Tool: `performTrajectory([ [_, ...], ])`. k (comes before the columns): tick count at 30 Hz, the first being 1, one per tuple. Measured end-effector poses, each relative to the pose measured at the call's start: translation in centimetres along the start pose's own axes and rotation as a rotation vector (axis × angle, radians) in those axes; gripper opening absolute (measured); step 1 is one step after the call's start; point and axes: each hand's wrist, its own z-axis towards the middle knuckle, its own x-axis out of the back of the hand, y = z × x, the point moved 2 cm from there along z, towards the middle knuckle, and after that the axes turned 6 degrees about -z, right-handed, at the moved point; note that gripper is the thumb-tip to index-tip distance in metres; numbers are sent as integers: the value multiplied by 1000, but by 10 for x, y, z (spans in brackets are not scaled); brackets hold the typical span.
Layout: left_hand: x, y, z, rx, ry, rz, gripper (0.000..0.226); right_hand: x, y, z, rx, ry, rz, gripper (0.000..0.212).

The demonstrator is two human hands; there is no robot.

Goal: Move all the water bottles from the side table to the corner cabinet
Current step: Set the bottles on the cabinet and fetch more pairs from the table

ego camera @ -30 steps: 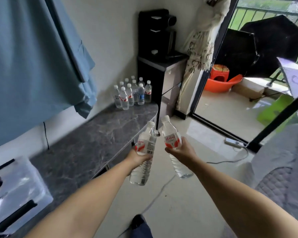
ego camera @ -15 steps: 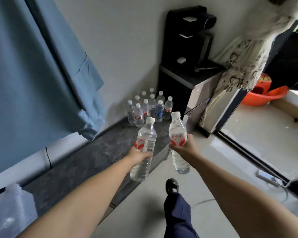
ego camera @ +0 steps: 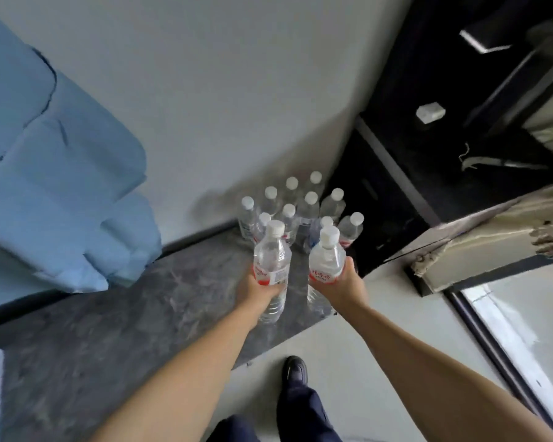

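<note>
One view only, from a head-worn wide-angle camera, looking forward and steeply down along both bare forearms. The dark grey marbled table (ego camera: 115,330) is the landmark: it runs from the lower left of the frame up to the middle, close under the lens. Just beyond its far end stands a tall black cabinet (ego camera: 396,193), tilted by the wide lens. A pale grey wall (ego camera: 221,90) fills the top behind the table, with a light blue hanging cloth (ego camera: 55,186) at the left edge. Right of the table, straight below the camera, are the pale floor (ego camera: 348,362) and one black shoe (ego camera: 296,370).
</note>
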Motion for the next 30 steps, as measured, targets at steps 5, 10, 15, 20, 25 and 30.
performTrajectory([
  [5,-32,-12,65,-76,102,-18,45,-44,10,60,-89,-12,102,69],
  [10,-55,-17,110,-253,145,-18,41,-85,17,100,-127,15,161,67],
  [15,-70,-38,150,-167,166,-138,46,-112,19,130,-139,55,244,72],
  [20,-83,-48,163,-249,200,-129,51,-131,31,144,-187,53,242,56],
  [25,-84,-56,165,-269,114,-55,61,-131,37,144,-186,16,186,48],
  [30,-79,-45,165,-207,34,-41,64,-120,26,139,-194,-16,110,50],
])
